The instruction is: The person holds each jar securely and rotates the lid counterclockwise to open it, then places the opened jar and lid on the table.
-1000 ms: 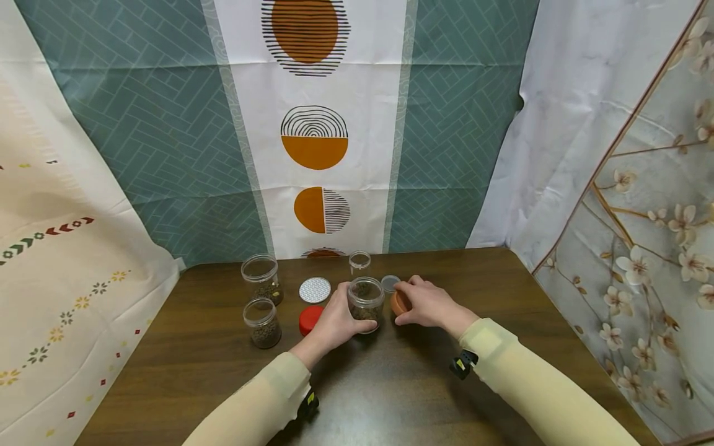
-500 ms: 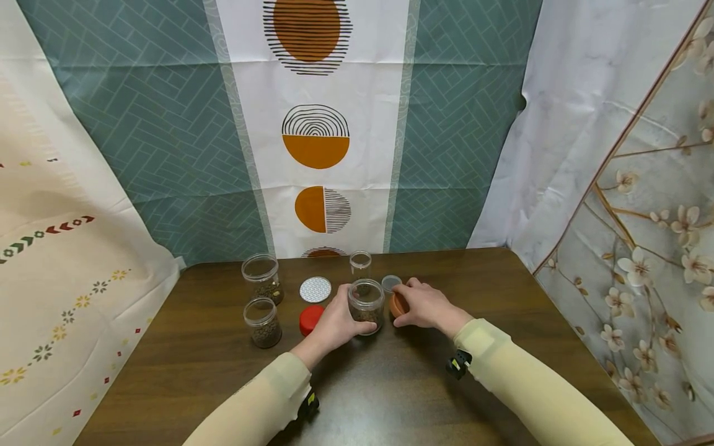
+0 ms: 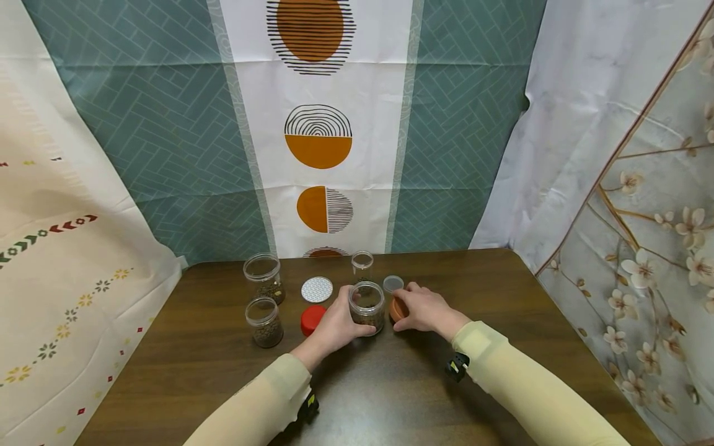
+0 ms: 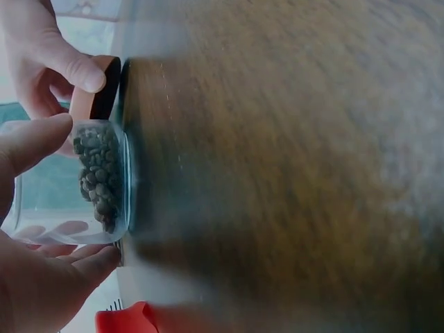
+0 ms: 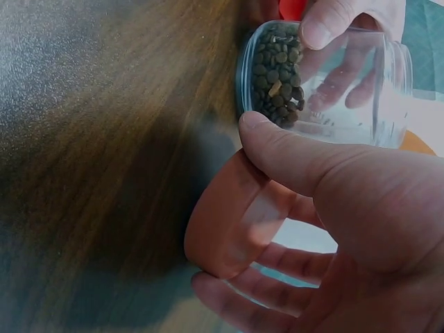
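Observation:
My left hand [image 3: 334, 328] grips a clear round jar [image 3: 366, 311] near the middle of the table, thumb on the near side and fingers behind. The jar has no lid on it. Small brown pellets [image 4: 97, 177] fill its lower part in the left wrist view. Just right of the jar, my right hand [image 3: 426, 311] holds an orange lid [image 5: 225, 218] by its edge, between thumb and fingers. The lid is tilted close over the table, with a dark shadow under it. In the head view the right fingers cover part of the lid.
Two open jars, a taller one [image 3: 262, 279] and a shorter one [image 3: 264, 325], stand left with pellets inside. A red lid [image 3: 312, 319] and a white patterned disc [image 3: 317, 289] lie beside the left hand. Behind are a small jar [image 3: 362, 265] and a grey lid [image 3: 393, 284].
My right hand and the orange lid have shifted slightly toward the jar and the near side. The left hand keeps its grip on the jar, which has barely moved.

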Available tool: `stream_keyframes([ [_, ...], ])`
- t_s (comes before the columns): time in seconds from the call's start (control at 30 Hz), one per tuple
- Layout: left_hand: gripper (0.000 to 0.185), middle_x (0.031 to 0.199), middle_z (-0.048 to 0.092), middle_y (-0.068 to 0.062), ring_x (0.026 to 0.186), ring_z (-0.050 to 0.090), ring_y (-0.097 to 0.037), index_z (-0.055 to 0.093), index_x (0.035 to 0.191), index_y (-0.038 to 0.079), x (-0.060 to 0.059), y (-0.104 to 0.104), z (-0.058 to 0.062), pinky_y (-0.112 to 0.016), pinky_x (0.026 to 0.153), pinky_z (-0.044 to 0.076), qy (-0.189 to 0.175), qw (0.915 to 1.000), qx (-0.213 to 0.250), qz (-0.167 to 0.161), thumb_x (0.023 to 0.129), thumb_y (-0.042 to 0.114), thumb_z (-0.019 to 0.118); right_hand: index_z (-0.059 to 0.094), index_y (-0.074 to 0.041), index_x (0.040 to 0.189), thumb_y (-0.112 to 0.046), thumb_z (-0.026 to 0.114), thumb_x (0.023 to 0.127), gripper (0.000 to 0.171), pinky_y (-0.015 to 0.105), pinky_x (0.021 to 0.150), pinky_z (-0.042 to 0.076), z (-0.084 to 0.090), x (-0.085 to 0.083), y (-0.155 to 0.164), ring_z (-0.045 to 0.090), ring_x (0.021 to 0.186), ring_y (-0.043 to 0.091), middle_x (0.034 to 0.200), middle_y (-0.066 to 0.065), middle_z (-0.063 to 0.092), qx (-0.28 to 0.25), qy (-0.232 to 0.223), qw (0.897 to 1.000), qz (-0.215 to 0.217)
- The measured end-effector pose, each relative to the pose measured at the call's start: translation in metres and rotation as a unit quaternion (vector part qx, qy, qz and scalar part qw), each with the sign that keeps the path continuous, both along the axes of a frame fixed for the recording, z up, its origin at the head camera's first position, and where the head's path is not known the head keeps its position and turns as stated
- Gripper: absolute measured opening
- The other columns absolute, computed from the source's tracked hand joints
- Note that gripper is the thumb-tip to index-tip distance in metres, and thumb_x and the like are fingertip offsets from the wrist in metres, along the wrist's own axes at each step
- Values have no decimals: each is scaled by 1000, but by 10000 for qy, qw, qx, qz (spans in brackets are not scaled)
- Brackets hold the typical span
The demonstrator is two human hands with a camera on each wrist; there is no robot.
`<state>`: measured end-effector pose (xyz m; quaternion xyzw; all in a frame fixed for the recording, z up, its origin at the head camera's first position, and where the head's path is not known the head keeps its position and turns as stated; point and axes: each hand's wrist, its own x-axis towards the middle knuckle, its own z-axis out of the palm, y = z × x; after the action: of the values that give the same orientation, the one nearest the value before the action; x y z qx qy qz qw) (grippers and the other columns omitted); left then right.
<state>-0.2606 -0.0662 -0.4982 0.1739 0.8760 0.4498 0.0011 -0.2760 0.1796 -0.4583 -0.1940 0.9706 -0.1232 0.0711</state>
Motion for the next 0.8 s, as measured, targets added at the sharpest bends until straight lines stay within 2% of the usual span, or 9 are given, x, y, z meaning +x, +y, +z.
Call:
stream_keyframes([
  [0.43, 99, 150, 58, -27, 135, 60, -39, 37, 155, 0, -3, -2, -1, -55, 114, 47, -175, 9995, 218, -145, 81, 16, 101, 65, -12, 150, -42, 97, 86, 78, 57, 95, 56, -5, 2, -1, 60, 111, 34, 131, 17, 62, 87, 76, 9999, 93],
  [0.63, 115, 159, 50, -26, 144, 53, -41, 28, 167, 2, 0, -5, 9, -58, 120, 40, -234, 9986, 438, -160, 81, 18, 102, 66, -12, 148, -42, 99, 83, 79, 56, 91, 56, -9, 3, -1, 60, 109, 34, 128, 16, 62, 156, 243, 9995, 140],
  [0.8, 117, 167, 43, -21, 152, 46, -37, 24, 173, 7, 9, -12, 19, -60, 122, 39, -149, 9997, 183, -2, 86, 33, 99, 61, -8, 153, -43, 98, 84, 85, 60, 96, 56, -13, 8, 2, 61, 117, 38, 137, 21, 60, -19, 268, 9996, 123],
])
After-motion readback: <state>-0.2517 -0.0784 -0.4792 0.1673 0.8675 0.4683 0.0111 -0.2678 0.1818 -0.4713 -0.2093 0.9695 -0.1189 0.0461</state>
